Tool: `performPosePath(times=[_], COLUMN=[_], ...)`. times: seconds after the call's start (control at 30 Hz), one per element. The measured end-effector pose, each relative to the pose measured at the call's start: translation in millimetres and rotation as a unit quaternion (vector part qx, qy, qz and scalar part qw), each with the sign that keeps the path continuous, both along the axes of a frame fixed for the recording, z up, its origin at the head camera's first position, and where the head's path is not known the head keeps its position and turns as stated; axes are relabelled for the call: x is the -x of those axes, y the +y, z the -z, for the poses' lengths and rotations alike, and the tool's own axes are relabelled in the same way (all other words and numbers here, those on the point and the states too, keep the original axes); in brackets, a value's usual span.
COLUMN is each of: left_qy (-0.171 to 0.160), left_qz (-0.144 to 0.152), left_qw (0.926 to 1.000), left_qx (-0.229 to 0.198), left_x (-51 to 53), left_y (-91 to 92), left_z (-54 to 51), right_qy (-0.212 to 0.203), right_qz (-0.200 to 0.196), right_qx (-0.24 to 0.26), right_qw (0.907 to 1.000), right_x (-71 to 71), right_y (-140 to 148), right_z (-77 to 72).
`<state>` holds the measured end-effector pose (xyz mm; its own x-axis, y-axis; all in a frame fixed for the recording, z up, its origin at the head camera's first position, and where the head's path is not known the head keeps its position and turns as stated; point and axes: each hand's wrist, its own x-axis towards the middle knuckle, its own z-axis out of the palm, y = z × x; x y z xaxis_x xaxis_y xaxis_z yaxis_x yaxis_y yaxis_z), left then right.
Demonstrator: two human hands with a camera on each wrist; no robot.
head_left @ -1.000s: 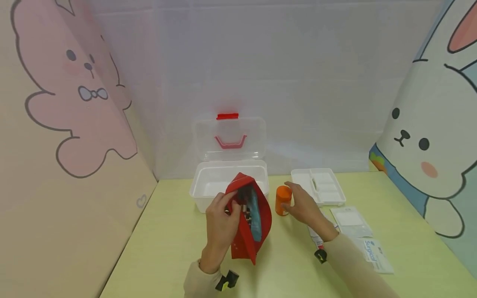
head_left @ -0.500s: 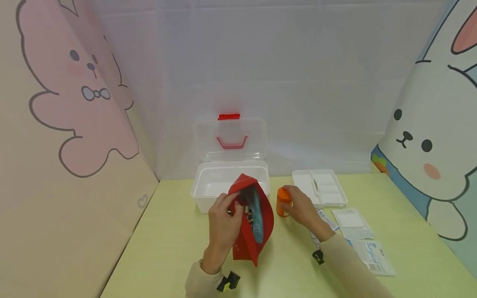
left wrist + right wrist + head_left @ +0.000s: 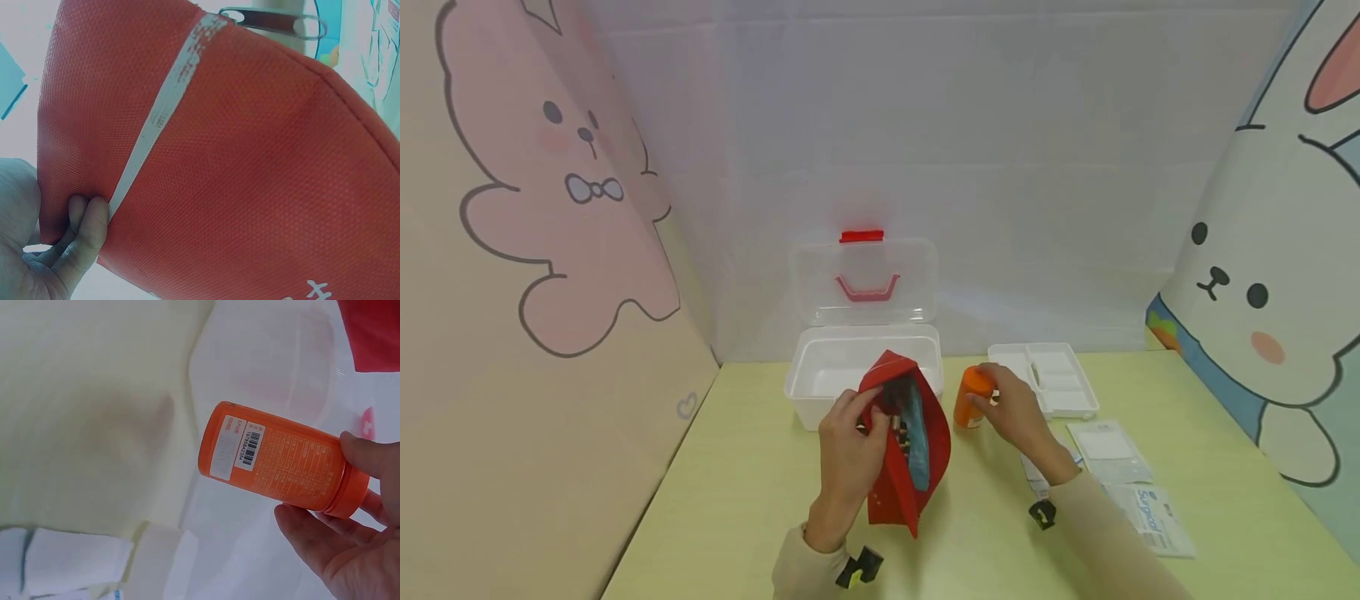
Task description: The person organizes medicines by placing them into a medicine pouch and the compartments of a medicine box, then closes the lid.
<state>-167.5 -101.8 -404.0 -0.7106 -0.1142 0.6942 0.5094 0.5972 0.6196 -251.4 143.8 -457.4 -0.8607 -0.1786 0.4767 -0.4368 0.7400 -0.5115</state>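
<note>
My left hand [image 3: 850, 450] pinches the near left edge of a red zip pouch [image 3: 891, 500], whose mouth gapes. Inside the pouch stands a blue packet [image 3: 916, 442] beside small dark and light items too unclear to name. In the left wrist view, fingers grip the corner of the pouch's red fabric [image 3: 237, 144], near a white stripe, with the zip pull at the top. To the right, my right hand [image 3: 1018, 421] holds an orange medicine bottle [image 3: 972, 400] by its cap. The right wrist view shows the bottle's label and barcode [image 3: 252, 451], thumb and fingers around the cap end.
Behind the pouch stands a white box [image 3: 820, 367] with its clear lid [image 3: 820, 279] raised. A white compartment tray [image 3: 1063, 387] lies at the back right. Nearer are a dressing packet [image 3: 1108, 450] and a packet marked Surgical [image 3: 1153, 517]. A tube-like item lies partly under my right wrist.
My right hand has closed its fingers on the orange bottle's cap. The bottle has risen slightly and now tilts. My left hand and the pouch stay almost where they were.
</note>
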Motion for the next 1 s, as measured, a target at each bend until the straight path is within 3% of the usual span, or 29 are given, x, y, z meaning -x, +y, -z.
performPosePath(times=[0.27, 0.57, 0.8, 1.0], left_qy=[-0.003, 0.018, 0.008, 0.004], left_qz=[0.003, 0.009, 0.011, 0.013], left_qw=[1.0000, 0.9997, 0.9999, 0.9999], left_qx=[0.000, 0.012, 0.010, 0.009], left_x=[-0.4, 2.7, 1.4, 0.2], left_y=[-0.3, -0.4, -0.1, 0.0], left_z=[0.2, 2.6, 0.3, -0.2], right_qy=[0.043, 0.100, 0.112, 0.117], right_qz=[0.001, 0.005, 0.002, -0.018], right_qx=[0.021, 0.070, 0.084, 0.102], right_qw=[0.9989, 0.9925, 0.9902, 0.9876], right_x=[-12.4, -36.3, -55.2, -68.8], right_y=[11, 16, 9, 0], right_z=[-36.9, -79.7, -99.4, -107.3])
